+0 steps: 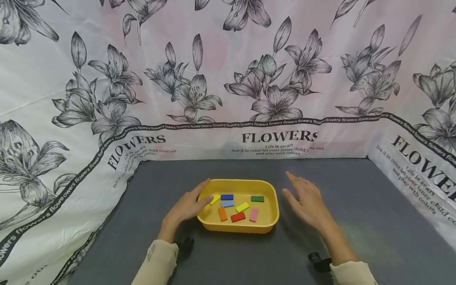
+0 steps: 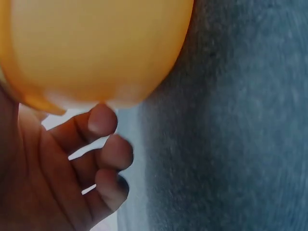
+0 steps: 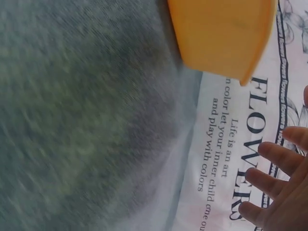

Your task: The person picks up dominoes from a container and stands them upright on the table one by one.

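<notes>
A yellow tray [image 1: 273, 221] sits mid-table on the grey surface. It holds several small flat blocks, among them a blue one [image 1: 227, 196], a green one [image 1: 257, 198], a red one [image 1: 238, 217] and a pink one [image 1: 253, 214]. My left hand [image 1: 188, 206] rests against the tray's left rim, with its thumb lying over the edge near a yellow block [image 1: 215, 199]. The left wrist view shows the left hand's fingers [image 2: 103, 156] relaxed below the tray's wall [image 2: 96, 48]. My right hand [image 1: 307, 201] hovers flat to the right of the tray, apart from it, fingers spread [image 3: 276, 159]. The right wrist view catches the tray's corner [image 3: 221, 33].
The grey table top [image 1: 356, 198] is walled at the back and both sides by a white flower-print cloth [image 1: 278, 138] marked FLOWERS. Black wrist-camera straps [image 1: 318, 262] show near the front edge.
</notes>
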Demonstrator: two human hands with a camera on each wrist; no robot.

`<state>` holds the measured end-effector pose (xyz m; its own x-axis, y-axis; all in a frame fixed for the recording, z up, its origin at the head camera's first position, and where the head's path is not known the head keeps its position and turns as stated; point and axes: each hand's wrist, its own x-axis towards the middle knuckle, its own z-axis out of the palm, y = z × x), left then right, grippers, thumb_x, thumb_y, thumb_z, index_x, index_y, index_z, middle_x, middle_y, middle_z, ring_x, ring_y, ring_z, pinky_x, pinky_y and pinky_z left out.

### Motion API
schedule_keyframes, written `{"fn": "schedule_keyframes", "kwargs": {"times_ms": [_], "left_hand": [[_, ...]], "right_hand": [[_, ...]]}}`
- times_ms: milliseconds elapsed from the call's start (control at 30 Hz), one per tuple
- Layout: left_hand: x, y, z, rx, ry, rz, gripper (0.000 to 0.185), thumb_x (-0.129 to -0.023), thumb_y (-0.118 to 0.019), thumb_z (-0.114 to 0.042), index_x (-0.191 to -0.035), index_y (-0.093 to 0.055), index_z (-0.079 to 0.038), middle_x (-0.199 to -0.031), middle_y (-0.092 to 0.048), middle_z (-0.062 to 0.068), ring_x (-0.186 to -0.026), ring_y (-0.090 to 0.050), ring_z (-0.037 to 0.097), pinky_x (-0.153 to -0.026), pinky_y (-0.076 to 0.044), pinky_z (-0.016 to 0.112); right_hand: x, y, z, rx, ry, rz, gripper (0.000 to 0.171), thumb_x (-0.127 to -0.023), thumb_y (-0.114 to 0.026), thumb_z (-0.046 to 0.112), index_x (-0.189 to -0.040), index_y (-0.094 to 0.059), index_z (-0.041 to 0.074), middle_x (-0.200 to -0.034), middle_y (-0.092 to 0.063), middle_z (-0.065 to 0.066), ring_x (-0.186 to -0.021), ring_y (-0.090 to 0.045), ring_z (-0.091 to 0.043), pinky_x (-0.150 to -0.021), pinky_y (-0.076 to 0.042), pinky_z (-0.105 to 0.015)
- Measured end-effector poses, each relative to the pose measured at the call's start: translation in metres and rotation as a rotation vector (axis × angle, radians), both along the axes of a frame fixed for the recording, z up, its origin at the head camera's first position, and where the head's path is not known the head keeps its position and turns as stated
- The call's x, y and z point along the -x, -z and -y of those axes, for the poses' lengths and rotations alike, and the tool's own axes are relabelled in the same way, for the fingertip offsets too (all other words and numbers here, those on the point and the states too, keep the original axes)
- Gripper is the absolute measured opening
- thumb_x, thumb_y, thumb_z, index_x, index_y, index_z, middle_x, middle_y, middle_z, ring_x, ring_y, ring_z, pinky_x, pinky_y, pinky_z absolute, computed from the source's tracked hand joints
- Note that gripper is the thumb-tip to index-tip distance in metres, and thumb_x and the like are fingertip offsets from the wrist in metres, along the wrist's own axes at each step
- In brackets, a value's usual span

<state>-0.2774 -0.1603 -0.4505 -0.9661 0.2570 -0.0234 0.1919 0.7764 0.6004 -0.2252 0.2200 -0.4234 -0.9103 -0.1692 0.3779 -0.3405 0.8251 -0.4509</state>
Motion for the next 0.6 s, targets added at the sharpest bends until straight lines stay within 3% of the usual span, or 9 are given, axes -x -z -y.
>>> {"fn": "schedule_keyframes", "kwargs": {"times_ms": [167,267,367,600], "left_hand": [[0.003,0.004,0.006,-0.079,0.056,0.06,0.07,-0.102,-0.056,-0.048,-0.162,-0.022,-0.039,-0.163,-0.038,0.008,-0.122,-0.061,0.031,-0.105,-0.047,0.055],[0.004,0.006,0.008,-0.133,0.081,0.101,0.07,-0.103,-0.057,-0.044,-0.162,-0.02,-0.04,-0.159,-0.042,0.011,-0.093,-0.066,0.026,-0.084,-0.055,0.043],[0.004,0.007,0.009,-0.192,0.094,0.148,0.07,-0.104,-0.057,-0.039,-0.163,-0.02,-0.04,-0.153,-0.043,0.014,-0.068,-0.057,0.021,-0.064,-0.049,0.033],[0.004,0.008,0.014,-0.283,0.095,0.194,0.071,-0.103,-0.059,-0.031,-0.161,-0.021,-0.043,-0.149,-0.042,0.014,-0.066,-0.054,0.021,-0.062,-0.049,0.033]], "right_hand": [[0.0,0.008,0.006,0.005,0.008,-0.009,0.058,-0.105,-0.054,0.034,-0.155,-0.042,0.01,-0.151,-0.051,-0.021,-0.139,-0.042,-0.047,-0.111,-0.025,-0.07],[0.0,0.013,0.011,0.006,0.031,-0.03,0.057,-0.103,-0.059,0.036,-0.153,-0.047,0.011,-0.146,-0.056,-0.02,-0.135,-0.046,-0.045,-0.107,-0.027,-0.069],[0.0,0.018,0.017,0.014,0.055,-0.078,0.053,-0.098,-0.066,0.033,-0.146,-0.055,0.011,-0.138,-0.062,-0.018,-0.127,-0.051,-0.042,-0.101,-0.032,-0.064],[0.003,0.024,0.03,0.054,0.045,-0.179,0.044,-0.089,-0.077,0.027,-0.127,-0.068,0.006,-0.116,-0.071,-0.013,-0.109,-0.058,-0.035,-0.09,-0.037,-0.053]]}}
